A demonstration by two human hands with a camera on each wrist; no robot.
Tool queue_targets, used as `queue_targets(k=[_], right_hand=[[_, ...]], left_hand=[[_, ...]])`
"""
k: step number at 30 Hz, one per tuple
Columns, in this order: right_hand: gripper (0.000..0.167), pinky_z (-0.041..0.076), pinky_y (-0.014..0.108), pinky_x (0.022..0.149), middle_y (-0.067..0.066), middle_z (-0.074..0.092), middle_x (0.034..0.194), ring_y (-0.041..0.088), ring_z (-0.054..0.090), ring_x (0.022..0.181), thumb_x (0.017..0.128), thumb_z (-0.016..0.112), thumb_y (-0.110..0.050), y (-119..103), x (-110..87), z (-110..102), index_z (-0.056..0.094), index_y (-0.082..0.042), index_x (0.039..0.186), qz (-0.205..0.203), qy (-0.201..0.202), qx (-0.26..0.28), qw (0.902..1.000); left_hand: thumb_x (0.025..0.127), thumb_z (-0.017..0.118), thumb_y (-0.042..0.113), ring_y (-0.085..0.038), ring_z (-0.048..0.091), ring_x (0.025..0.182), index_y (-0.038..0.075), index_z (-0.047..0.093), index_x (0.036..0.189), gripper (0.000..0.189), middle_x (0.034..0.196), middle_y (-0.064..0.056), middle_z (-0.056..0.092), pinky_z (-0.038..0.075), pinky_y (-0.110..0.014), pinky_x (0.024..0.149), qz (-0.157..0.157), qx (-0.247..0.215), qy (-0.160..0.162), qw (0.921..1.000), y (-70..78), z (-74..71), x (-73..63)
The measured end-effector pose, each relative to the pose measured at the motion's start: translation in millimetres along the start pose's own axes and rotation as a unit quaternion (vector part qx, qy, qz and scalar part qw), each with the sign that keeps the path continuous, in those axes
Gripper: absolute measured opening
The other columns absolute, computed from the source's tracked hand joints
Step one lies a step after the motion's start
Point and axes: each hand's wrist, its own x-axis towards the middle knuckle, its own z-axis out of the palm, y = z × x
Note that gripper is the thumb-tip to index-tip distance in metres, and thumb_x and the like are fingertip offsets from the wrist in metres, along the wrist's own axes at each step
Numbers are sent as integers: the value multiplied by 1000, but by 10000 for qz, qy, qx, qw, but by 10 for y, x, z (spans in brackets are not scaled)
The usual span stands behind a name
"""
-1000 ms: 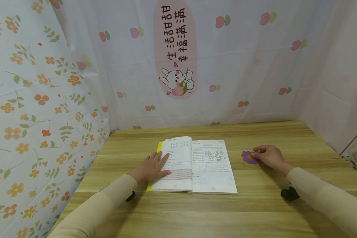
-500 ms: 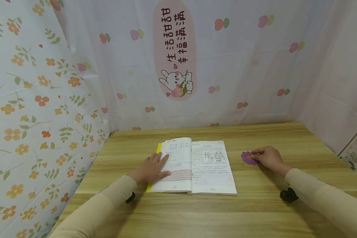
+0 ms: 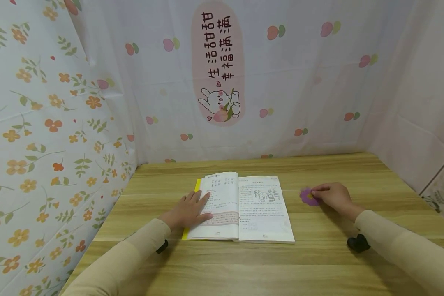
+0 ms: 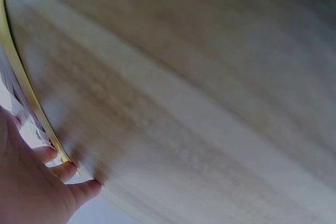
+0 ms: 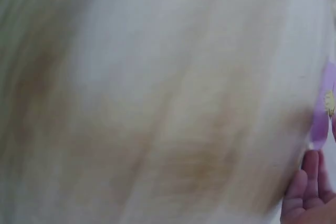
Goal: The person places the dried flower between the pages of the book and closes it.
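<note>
An open book with printed pages and a yellow cover edge lies on the wooden table. On its left page rests my left hand, fingers spread and some of them reaching over the outer edge. The left wrist view shows that hand along the yellow cover edge. To the right of the book, my right hand pinches a flat purple flower with a yellow centre by its right side. Only part of the flower shows in the right wrist view, above the fingers.
The wooden table extends on all sides of the book. Behind it hangs a white cloth printed with fruit shapes, writing and a rabbit. A floral cloth hangs at the left. A dark strap piece is under the right sleeve.
The flower turns slightly in my right fingers and looks a little blurred now. My left hand stays on the page. The head view has tipped up slightly.
</note>
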Motion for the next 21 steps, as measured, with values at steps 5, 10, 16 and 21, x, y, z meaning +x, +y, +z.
queue_targets(k=[5, 10, 16, 21], right_hand=[[46, 46, 35, 80, 22, 62, 122, 34, 54, 108, 95, 64, -36, -62, 17, -46, 66, 4, 118, 376, -181, 656, 9970], [54, 43, 42, 94, 17, 60, 126, 35, 51, 119, 93, 65, -42, -154, 30, -73, 63, 3, 123, 577, -420, 1310, 9888], [51, 50, 33, 89, -1, 66, 109, 12, 63, 97, 94, 67, -32, -268, 49, -40, 59, 7, 126, 577, -554, 2200, 9722], [30, 52, 30, 83, -7, 67, 97, 7, 65, 87, 94, 67, -20, -376, 55, 30, 67, 3, 114, 451, -575, 2968, 9521]], left_hand=[[97, 40, 62, -42, 28, 137, 10, 22, 155, 80, 152, -23, 27, 29, -57, 105, 0, -55, 19, 10000, 4, -1, -15], [97, 39, 62, -42, 28, 138, 10, 22, 156, 80, 152, -23, 27, 28, -57, 105, -5, -40, 20, 10000, 3, 3, -19], [97, 38, 64, -42, 28, 138, 11, 22, 156, 81, 153, -22, 27, 28, -57, 105, 2, -46, 16, 10000, -8, 12, -14], [97, 38, 63, -42, 28, 138, 10, 22, 156, 81, 153, -22, 27, 29, -57, 105, 44, -42, 45, 10000, -9, 10, -20]])
